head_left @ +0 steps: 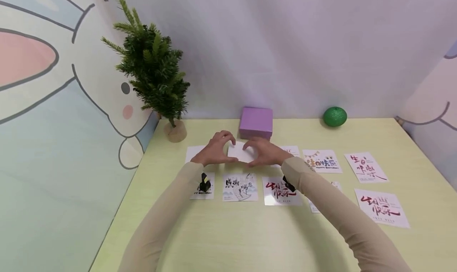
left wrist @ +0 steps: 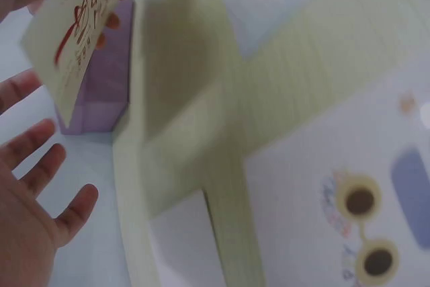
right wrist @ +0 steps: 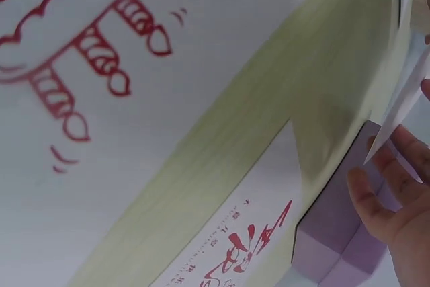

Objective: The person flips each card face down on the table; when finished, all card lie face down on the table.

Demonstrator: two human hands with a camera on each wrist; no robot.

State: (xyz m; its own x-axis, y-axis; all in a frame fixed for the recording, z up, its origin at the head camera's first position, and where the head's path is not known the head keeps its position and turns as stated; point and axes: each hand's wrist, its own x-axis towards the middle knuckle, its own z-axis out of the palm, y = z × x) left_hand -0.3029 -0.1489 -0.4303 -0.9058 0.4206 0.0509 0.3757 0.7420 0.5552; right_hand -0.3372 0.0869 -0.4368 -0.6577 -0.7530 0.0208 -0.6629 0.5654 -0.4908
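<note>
Between both hands, a white card (head_left: 241, 152) is held above the table, its blank side toward the head camera. Red calligraphy marks its other face, seen on the card (left wrist: 82, 28) in the left wrist view. My left hand (head_left: 216, 150) holds the card's left edge, with thumb and index finger at its corners. On the opposite edge my right hand (head_left: 265, 151) grips with thumb and fingers; its outer fingers (right wrist: 368, 196) are spread. A purple box (head_left: 256, 123) stands just behind the hands. The left thumb's contact is out of the left wrist view.
Greeting cards lie in rows, among them a grey-printed card (head_left: 240, 187), a red-lettered card (head_left: 282, 198) and a birthday card (head_left: 323, 161). A small artificial tree (head_left: 157, 69) stands back left. A green round object (head_left: 335, 116) sits back right by the white curtain.
</note>
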